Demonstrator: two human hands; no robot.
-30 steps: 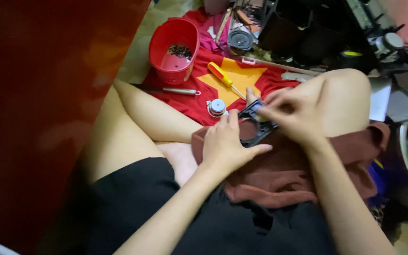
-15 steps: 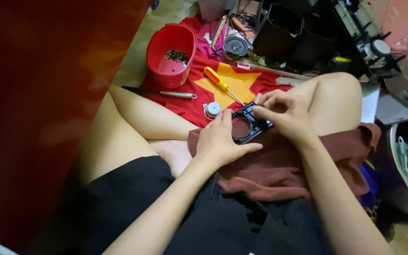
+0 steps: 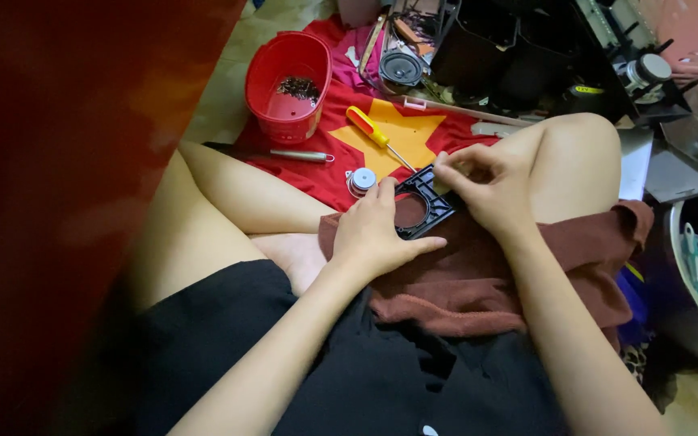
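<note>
A black plastic frame with a round hole (image 3: 420, 202) lies on a brown towel (image 3: 478, 274) spread over my lap. My left hand (image 3: 377, 230) rests flat on the towel and holds the frame's near left edge. My right hand (image 3: 482, 182) pinches the frame's far right corner with its fingertips. A small silver round part (image 3: 360, 179) sits on the red cloth just left of the frame. A yellow and orange screwdriver (image 3: 373, 133) lies beyond it on the yellow star of the cloth.
A red bucket (image 3: 272, 113) with small dark bits inside stands at the far left on the red cloth (image 3: 317, 173). A silver pen-like tool (image 3: 300, 155) lies before it. A round speaker (image 3: 401, 69) and black housings (image 3: 510, 48) crowd the back. A dark red wall fills the left.
The view has shifted slightly. Both hands stay on the black frame, and the right hand's fingers have moved onto its far right corner.
</note>
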